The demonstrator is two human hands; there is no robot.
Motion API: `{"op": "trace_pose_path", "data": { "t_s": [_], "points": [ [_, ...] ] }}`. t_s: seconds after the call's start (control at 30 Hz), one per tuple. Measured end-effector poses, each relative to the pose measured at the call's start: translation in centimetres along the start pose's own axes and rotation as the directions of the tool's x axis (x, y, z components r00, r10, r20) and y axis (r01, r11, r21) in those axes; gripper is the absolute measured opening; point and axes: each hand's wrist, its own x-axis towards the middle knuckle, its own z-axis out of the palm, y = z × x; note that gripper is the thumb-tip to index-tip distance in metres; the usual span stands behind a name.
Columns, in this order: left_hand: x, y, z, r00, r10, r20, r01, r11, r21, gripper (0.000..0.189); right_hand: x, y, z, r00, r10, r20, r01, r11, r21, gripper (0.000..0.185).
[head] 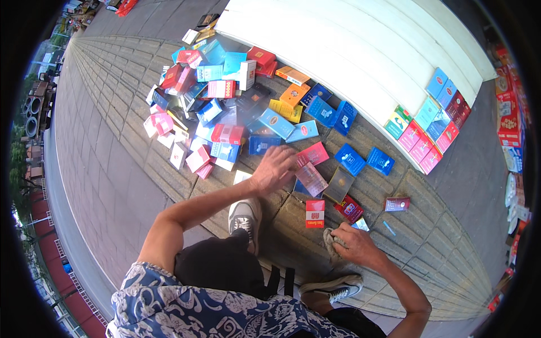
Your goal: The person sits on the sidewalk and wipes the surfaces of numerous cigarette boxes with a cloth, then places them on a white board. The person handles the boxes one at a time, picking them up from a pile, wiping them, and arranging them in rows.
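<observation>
My left hand (277, 171), slightly blurred, reaches over the paving with its fingertips beside a pink cigarette pack (315, 153) and a pale pink one (312, 179). Whether the fingers touch either pack cannot be made out. A crumpled grey-brown cloth (333, 244) is gripped in my right hand (357, 243). Between my hands lie a red and white pack (315, 214), a dark gold pack (339, 185) and a dark red pack (349, 208). Farther right, a maroon and lilac pack (397, 204) rests alone. Blue packs (350, 159) lie beyond these.
A loose heap of cigarette packs (222, 93) spreads at the upper left. Along the far side runs a white ribbed surface (338, 46), with packs in neat rows (427, 124) at its right end. My shoes (245, 217) stand on ridged paving. Goods (509, 114) line the right edge.
</observation>
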Motion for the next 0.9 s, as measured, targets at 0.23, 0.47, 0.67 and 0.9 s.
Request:
{"op": "trace_pose_path", "data": {
  "t_s": [0.23,0.47,0.67,0.9],
  "points": [
    [6.2,-3.4,0.7,0.997,-0.037,-0.067,0.059,0.928,0.367,0.056,-0.5,-0.1,0.1,1.000,-0.008,-0.016,0.007,1.000,-0.010,0.024],
    [7.5,-4.7,1.0,1.000,-0.010,0.002,0.008,0.924,0.381,0.059,-2.0,0.8,2.1,0.998,-0.040,-0.038,0.040,0.999,-0.011,0.015],
    [7.4,-1.1,-1.0,0.986,-0.054,-0.155,0.077,0.985,0.151,0.062,-2.1,1.3,1.7,0.995,0.078,0.054,-0.079,0.997,0.020,0.021],
    [7.4,3.1,-1.9,0.928,-0.367,-0.059,0.327,0.881,-0.344,0.059,-2.1,1.2,0.2,0.996,0.078,-0.033,-0.076,0.996,0.038,0.022]
  ]
}}
